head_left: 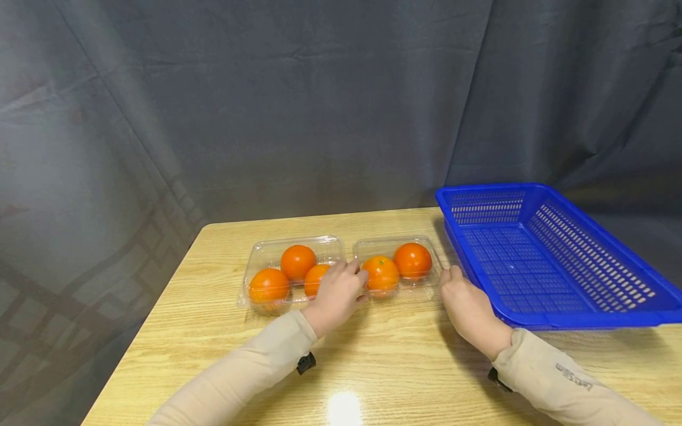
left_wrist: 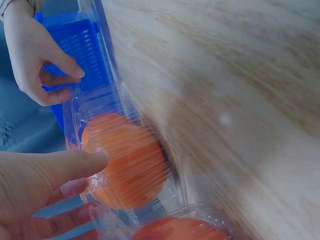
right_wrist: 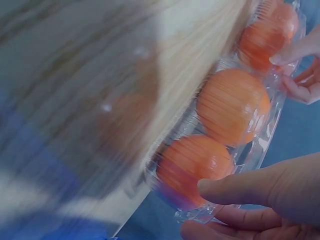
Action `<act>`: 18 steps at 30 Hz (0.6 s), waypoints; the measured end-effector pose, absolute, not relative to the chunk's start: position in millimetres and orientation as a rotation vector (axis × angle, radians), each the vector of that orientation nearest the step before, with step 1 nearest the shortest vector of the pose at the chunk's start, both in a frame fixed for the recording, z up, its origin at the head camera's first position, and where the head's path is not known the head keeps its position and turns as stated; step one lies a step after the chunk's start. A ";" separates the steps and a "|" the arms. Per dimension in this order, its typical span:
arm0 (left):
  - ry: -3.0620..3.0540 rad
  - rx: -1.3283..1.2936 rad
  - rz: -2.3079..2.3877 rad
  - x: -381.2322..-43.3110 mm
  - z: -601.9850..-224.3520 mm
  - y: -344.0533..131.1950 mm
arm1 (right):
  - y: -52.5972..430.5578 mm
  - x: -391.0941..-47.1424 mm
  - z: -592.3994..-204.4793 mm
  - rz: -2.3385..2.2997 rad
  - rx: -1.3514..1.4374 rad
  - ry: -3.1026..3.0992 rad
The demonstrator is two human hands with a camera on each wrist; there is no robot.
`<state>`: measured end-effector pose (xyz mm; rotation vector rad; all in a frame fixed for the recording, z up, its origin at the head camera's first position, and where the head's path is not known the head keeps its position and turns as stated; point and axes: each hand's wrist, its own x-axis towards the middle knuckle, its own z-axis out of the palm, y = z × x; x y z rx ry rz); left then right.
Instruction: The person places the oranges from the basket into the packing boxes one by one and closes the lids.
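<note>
Two clear plastic fruit boxes lie side by side on the table. The right box (head_left: 391,239) holds two oranges (head_left: 412,260); the left box (head_left: 282,241) holds three, one partly hidden behind my left hand (head_left: 338,293). That hand is between the boxes, thumb and fingers gripping the near left edge of the right box. At the opposite end, my right hand (head_left: 471,307) pinches the same box by its near right corner. In the right wrist view its thumb (right_wrist: 235,190) overlaps an orange (right_wrist: 195,165) through the ridged plastic, with its fingers beyond the rim.
A large blue plastic basket (head_left: 482,290) with slotted walls stands right of the boxes, close to my right hand. The wooden table (head_left: 213,331) ends at a dark grey curtain (head_left: 298,118) behind and to the left.
</note>
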<state>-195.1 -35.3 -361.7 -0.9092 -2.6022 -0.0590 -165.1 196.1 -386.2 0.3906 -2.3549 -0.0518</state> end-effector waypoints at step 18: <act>-2.590 -0.853 0.106 -194.2 -367.4 -30.4 | 196.0 -171.0 -390.3 -0.033 0.365 -2.356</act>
